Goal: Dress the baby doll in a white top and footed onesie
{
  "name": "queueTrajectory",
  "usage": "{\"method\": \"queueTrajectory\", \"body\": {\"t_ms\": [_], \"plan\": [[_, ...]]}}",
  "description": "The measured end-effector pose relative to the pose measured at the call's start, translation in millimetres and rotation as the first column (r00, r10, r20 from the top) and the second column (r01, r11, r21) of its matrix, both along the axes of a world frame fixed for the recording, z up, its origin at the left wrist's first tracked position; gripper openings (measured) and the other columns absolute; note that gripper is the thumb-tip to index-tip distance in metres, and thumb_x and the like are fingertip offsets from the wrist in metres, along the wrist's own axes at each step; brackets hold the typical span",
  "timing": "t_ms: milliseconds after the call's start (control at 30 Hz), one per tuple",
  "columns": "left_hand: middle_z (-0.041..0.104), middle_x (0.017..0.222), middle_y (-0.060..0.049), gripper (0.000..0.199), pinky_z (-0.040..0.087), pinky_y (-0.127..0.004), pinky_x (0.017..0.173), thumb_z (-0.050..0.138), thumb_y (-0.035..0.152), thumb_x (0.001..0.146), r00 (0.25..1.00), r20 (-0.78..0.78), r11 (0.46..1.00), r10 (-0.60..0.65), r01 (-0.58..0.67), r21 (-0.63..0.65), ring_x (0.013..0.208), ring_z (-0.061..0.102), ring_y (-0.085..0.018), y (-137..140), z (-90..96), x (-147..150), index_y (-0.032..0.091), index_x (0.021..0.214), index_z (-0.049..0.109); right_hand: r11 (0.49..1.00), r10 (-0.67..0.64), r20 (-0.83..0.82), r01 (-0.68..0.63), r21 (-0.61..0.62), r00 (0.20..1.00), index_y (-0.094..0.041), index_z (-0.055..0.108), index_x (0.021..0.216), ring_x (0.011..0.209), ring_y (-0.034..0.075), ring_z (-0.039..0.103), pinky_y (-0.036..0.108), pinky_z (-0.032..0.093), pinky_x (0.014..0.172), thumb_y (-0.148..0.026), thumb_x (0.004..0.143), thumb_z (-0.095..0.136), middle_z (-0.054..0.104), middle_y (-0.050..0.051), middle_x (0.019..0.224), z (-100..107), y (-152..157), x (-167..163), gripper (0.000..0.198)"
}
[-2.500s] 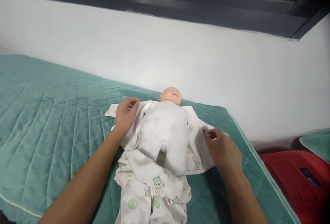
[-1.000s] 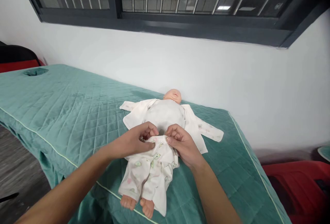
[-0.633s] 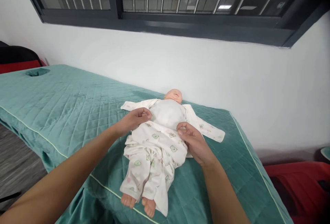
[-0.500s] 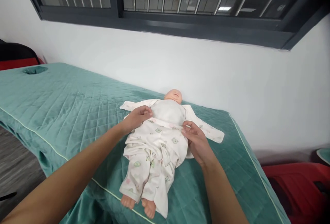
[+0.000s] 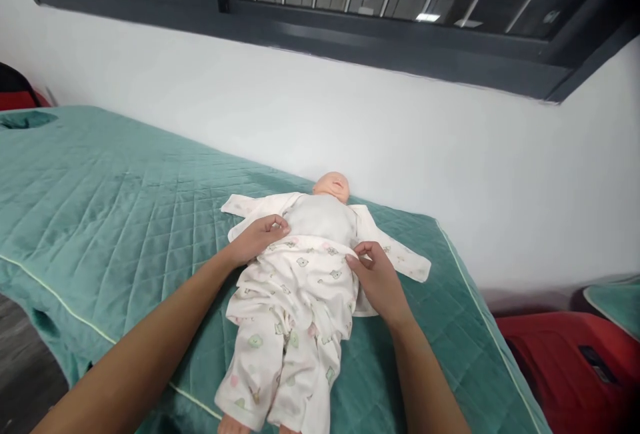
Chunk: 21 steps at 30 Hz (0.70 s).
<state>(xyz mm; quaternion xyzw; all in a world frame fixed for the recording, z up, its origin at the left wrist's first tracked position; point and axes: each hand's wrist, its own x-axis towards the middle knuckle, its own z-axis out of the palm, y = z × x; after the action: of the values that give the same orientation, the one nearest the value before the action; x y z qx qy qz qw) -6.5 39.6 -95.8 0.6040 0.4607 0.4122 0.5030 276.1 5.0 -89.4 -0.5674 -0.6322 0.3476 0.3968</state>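
Observation:
A baby doll [image 5: 331, 185] lies on its back, its head toward the wall and its feet toward me. White patterned baby pants [image 5: 300, 287] cover its legs up to the waist. The fingers of my left hand [image 5: 260, 237] pinch the waistband at the left side of the belly. At the opposite side, my right hand [image 5: 377, 277] grips the same waistband between thumb and fingers. A white long-sleeved top [image 5: 400, 254] is spread open under the doll with both sleeves out, and the grey-white torso [image 5: 323, 217] shows between its halves.
The doll rests on a bed with a green quilted cover [image 5: 150, 187], which has a face hole [image 5: 27, 119] at the far left. Behind it stands a white wall [image 5: 425, 147] below a dark window frame [image 5: 375, 44]. A red chair [image 5: 565, 361] is at the right.
The waistband stays in both hands, and the pants' legs look straighter and less bunched. My view has shifted slightly, so the doll's feet now lie at the lower edge.

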Motion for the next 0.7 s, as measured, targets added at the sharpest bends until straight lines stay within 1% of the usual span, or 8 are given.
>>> {"method": "queueTrajectory", "body": {"t_ms": [33,100,167,233,333,433,533,700], "plan": [[0.046,0.063,0.006,0.037,0.028,-0.019,0.049,0.063,0.054,0.079,0.998,0.038,0.998,-0.049,0.05,-0.025,0.054,0.038,-0.007,0,-2.1,-4,0.018,0.087,0.057,1.0,0.01,0.046,-0.009,-0.026,0.999,-0.025,0.052,0.091,0.066,0.016,0.054,0.028,0.043,0.063,-0.049,0.081,0.061,0.06,-0.002,0.075,1,-1,1,0.028],[0.044,0.062,0.006,0.036,0.026,-0.018,0.048,0.067,0.051,0.077,0.98,0.129,0.983,-0.153,0.164,-0.081,0.052,0.036,-0.006,2,-3.9,-11,0.018,0.09,0.056,0.996,0.045,0.06,-0.04,-0.084,0.997,-0.025,0.053,0.09,0.063,0.016,0.051,0.027,0.04,0.06,-0.05,0.082,0.058,0.058,-0.003,0.07,5,-2,2,0.027],[0.044,0.061,0.007,0.037,0.025,-0.017,0.047,0.071,0.047,0.075,0.947,0.214,0.952,-0.241,0.274,-0.138,0.05,0.036,-0.006,4,-3.4,-17,0.019,0.095,0.056,0.99,0.067,0.015,-0.064,-0.126,0.998,-0.024,0.053,0.09,0.062,0.015,0.049,0.026,0.038,0.058,-0.051,0.083,0.058,0.058,-0.003,0.07,9,-3,2,0.028],[0.05,0.064,0.006,0.039,0.027,-0.017,0.048,0.074,0.041,0.074,0.915,0.272,0.918,-0.297,0.352,-0.184,0.051,0.04,-0.006,5,-1.9,-23,0.021,0.101,0.056,0.985,0.08,-0.037,-0.085,-0.153,0.996,-0.023,0.053,0.089,0.062,0.014,0.049,0.026,0.037,0.058,-0.051,0.082,0.059,0.058,-0.003,0.071,11,-4,0,0.029],[0.058,0.076,0.003,0.043,0.034,-0.017,0.054,0.077,0.032,0.07,0.876,0.334,0.885,-0.35,0.425,-0.189,0.06,0.049,-0.007,4,0.5,-29,0.022,0.107,0.056,0.982,0.079,-0.097,-0.095,-0.166,0.992,-0.022,0.053,0.087,0.064,0.013,0.048,0.025,0.037,0.059,-0.05,0.08,0.063,0.056,-0.003,0.072,14,-2,-2,0.031],[0.061,0.085,0.0,0.046,0.04,-0.019,0.063,0.08,0.024,0.065,0.836,0.363,0.857,-0.412,0.491,-0.156,0.071,0.054,-0.01,2,0.9,-32,0.019,0.106,0.059,0.982,0.089,-0.121,-0.107,-0.154,0.989,-0.02,0.054,0.083,0.067,0.013,0.047,0.025,0.037,0.06,-0.051,0.08,0.064,0.055,-0.002,0.073,15,0,-2,0.033],[0.061,0.085,-0.002,0.041,0.041,-0.02,0.066,0.08,0.019,0.063,0.846,0.345,0.868,-0.407,0.476,-0.142,0.075,0.055,-0.011,2,-1.4,-30,0.016,0.1,0.063,0.979,0.127,-0.11,-0.142,-0.146,0.986,-0.018,0.056,0.08,0.069,0.013,0.045,0.026,0.037,0.063,-0.051,0.083,0.062,0.053,-0.001,0.074,15,2,1,0.033],[0.064,0.082,-0.003,0.032,0.041,-0.021,0.068,0.08,0.018,0.06,0.941,0.269,0.963,-0.203,0.242,-0.118,0.074,0.057,-0.012,5,-8.5,-24,0.013,0.089,0.067,0.958,0.19,-0.155,-0.217,-0.187,0.97,-0.02,0.057,0.089,0.075,0.014,0.047,0.026,0.037,0.07,-0.049,0.088,0.059,0.056,-0.001,0.081,10,5,8,0.029]]}}
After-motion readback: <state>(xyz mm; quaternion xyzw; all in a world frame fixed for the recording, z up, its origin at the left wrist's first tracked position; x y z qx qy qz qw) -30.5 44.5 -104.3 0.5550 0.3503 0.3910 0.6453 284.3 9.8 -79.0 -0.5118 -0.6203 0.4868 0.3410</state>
